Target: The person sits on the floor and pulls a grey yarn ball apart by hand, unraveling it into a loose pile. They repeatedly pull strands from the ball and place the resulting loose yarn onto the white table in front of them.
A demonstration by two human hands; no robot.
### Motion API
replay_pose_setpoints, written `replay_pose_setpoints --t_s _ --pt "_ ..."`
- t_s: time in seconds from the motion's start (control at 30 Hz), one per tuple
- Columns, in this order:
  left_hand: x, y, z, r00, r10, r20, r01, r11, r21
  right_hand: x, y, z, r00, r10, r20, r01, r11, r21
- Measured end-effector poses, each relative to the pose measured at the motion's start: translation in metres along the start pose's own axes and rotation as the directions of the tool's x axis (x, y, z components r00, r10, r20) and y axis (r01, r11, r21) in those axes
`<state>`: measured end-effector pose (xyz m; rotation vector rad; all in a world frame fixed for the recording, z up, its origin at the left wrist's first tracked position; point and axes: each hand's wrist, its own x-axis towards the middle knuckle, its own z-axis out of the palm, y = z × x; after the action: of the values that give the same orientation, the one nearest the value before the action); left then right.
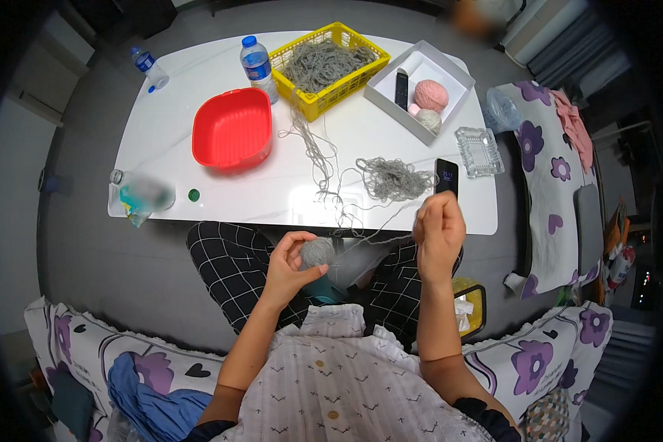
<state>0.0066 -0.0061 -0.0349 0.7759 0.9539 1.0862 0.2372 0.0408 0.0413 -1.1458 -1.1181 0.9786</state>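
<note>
A small ball of grey yarn (317, 252) is held in my left hand (293, 265), between the fingers and thumb, above my lap. Strands of grey yarn run from near the ball up to my right hand (440, 235), whose curled fingers pinch the yarn by the table's front edge. A loose heap of grey yarn (396, 179) lies on the white table (232, 196). Tangled strands (315, 149) trail from the yellow plastic basket (310, 106), which holds a big mass of grey yarn (326, 63), down over the table's edge.
On the table are a red plastic basin (233, 130), a water bottle (257, 66), a grey box (400, 119) with pink and pale yarn balls, a glass ashtray (479, 152) and a smartphone (447, 177). More bottles stand at the left. A yellow bin (469, 306) is beside my right arm.
</note>
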Motion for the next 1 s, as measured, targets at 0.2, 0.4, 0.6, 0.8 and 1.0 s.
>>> replay_pose_setpoints --t_s 0.2,0.4,0.6,0.8,1.0 --pt "-0.005 0.011 0.005 0.996 0.003 0.092 0.007 0.994 -0.107 0.004 0.020 0.009 0.952 -0.276 0.131 0.283 0.633 -0.721" --pt "-0.002 0.016 0.014 1.000 0.011 -0.021 -0.014 0.990 -0.137 -0.051 0.037 0.042 0.764 0.342 0.547 -0.136 0.914 -0.382" --pt "-0.002 0.024 -0.006 0.995 -0.095 0.018 0.096 0.991 -0.096 -0.045 0.032 0.028 0.757 0.259 0.600 -0.043 0.936 -0.350" --pt "-0.013 0.013 0.010 0.929 -0.254 0.271 0.202 0.958 0.206 -0.028 0.032 0.011 0.818 0.268 0.510 -0.283 0.958 -0.049" --pt "-0.021 0.027 0.023 0.868 -0.197 0.455 0.195 0.979 0.051 -0.028 0.035 0.021 0.829 0.278 0.485 -0.279 0.958 -0.072"
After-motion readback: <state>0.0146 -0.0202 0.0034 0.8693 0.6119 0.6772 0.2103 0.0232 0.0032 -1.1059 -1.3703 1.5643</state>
